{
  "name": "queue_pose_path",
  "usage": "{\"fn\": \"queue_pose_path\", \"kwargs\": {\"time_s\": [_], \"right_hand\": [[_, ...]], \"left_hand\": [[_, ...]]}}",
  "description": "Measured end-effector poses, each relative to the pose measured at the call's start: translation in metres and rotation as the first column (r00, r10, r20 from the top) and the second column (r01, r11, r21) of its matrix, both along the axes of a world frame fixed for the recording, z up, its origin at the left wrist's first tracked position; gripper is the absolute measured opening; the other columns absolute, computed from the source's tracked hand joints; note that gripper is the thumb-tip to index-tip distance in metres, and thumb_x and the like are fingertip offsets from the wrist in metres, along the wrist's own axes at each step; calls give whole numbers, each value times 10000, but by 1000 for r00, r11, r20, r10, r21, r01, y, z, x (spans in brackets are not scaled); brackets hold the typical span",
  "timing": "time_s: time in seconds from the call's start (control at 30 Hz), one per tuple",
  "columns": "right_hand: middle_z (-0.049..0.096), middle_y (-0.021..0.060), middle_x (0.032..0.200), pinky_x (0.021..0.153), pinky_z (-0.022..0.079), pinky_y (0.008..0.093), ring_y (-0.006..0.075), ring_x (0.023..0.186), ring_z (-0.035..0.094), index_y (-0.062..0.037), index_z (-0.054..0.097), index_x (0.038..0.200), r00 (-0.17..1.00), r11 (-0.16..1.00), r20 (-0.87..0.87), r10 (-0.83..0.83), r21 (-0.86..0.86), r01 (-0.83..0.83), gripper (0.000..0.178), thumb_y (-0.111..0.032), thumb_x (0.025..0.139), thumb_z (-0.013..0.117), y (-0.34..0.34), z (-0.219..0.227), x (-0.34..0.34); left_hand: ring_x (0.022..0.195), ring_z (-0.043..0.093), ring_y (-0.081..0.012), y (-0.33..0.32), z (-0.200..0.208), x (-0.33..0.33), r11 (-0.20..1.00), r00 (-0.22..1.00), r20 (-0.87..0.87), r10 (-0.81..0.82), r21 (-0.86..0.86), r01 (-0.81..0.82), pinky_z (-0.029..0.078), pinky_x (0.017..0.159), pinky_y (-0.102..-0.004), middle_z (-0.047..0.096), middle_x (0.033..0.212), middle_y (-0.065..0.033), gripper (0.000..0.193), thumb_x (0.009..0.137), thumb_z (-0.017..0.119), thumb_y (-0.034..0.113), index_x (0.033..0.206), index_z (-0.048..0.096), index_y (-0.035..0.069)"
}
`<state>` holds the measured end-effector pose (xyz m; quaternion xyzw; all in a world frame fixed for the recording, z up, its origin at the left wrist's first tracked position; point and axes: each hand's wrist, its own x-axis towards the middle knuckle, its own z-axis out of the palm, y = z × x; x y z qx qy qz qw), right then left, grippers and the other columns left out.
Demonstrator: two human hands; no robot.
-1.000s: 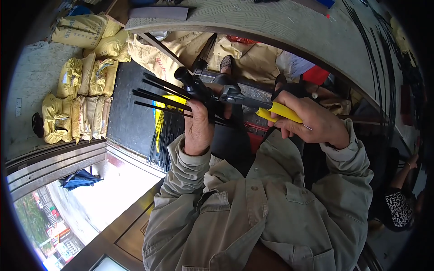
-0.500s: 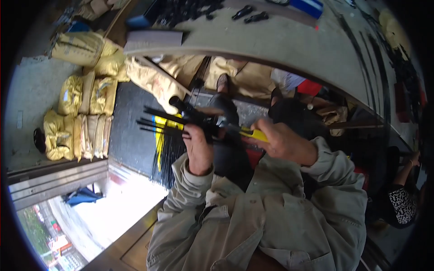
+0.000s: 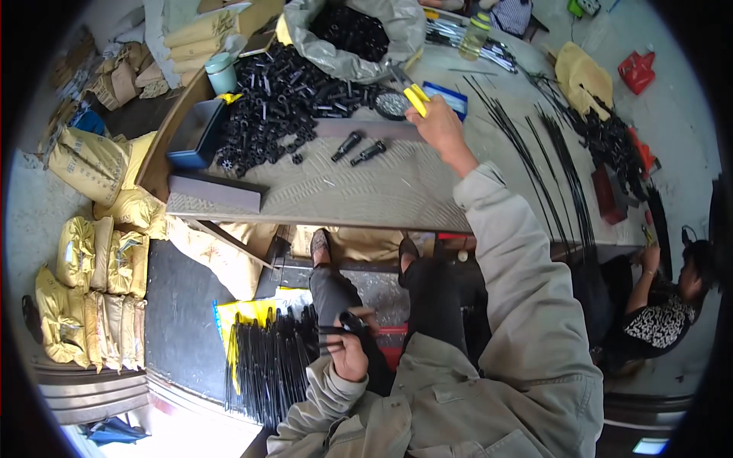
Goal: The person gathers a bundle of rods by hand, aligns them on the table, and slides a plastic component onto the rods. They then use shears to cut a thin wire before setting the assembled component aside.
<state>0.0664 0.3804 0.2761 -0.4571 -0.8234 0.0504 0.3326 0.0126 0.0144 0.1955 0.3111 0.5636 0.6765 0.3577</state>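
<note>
My right hand (image 3: 443,128) reaches out over the table, closed round yellow-handled pliers (image 3: 417,98). Their metal jaws point away from me, beside a small round dish (image 3: 392,105) of shiny little metal pieces. Low over my lap, my left hand (image 3: 349,356) is closed on a black tubular part (image 3: 353,322); thin dark pieces stick out leftward from that hand. A bundle of thin black rods (image 3: 267,362) lies left of my legs, on yellow and white sheeting (image 3: 259,311). Two black tubular parts (image 3: 359,148) lie on the near tabletop.
The table (image 3: 321,191) bears a heap of black parts (image 3: 267,107), a grey sack (image 3: 397,61), a blue bin (image 3: 197,136), a bottle (image 3: 475,37) and long black rods (image 3: 519,145). Filled yellow sacks (image 3: 76,252) stand at left. Another person (image 3: 660,320) sits at right.
My right hand has carried the pliers from beside the left hand up over the table to the dish. The left hand stays low with the black part. The view has shifted, showing more tabletop.
</note>
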Motion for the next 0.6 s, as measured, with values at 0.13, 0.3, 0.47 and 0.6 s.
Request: {"fn": "queue_pose_path", "kwargs": {"time_s": [0.13, 0.3, 0.47, 0.6], "right_hand": [[559, 135, 916, 680, 475, 409, 331, 809, 597, -61, 643, 844, 964, 994, 253, -87, 82, 69, 195, -212, 723, 670, 37, -2, -36], [534, 140, 950, 676, 480, 426, 332, 802, 600, -61, 645, 849, 933, 996, 349, -84, 65, 66, 210, -219, 714, 678, 48, -13, -55], [534, 149, 940, 663, 482, 430, 337, 795, 599, -64, 642, 862, 943, 994, 322, -87, 96, 59, 205, -212, 723, 666, 58, -23, -55], [532, 148, 936, 651, 480, 434, 343, 772, 594, -69, 630, 888, 944, 991, 317, -92, 119, 57, 202, -202, 738, 643, 54, -27, -56]], "left_hand": [[621, 517, -150, 1, -3, -5, 994, 995, -16, -97, 54, 98, 415, 601, -265, 562, 724, -99, 640, 891, 284, 535, 993, 527, -49], [673, 522, -119, 2, 1, -18, 975, 989, 12, -147, 172, 143, 407, 609, -237, 569, 775, -83, 516, 896, 389, 442, 1033, 519, -39], [681, 523, -123, 5, 3, -27, 975, 985, 82, -153, 172, 137, 410, 621, -243, 570, 781, -80, 566, 890, 383, 491, 1031, 516, -41], [681, 518, -127, 0, 1, -29, 983, 988, 93, -127, 143, 113, 411, 626, -250, 571, 790, -83, 580, 891, 368, 503, 1025, 515, -42]]}}
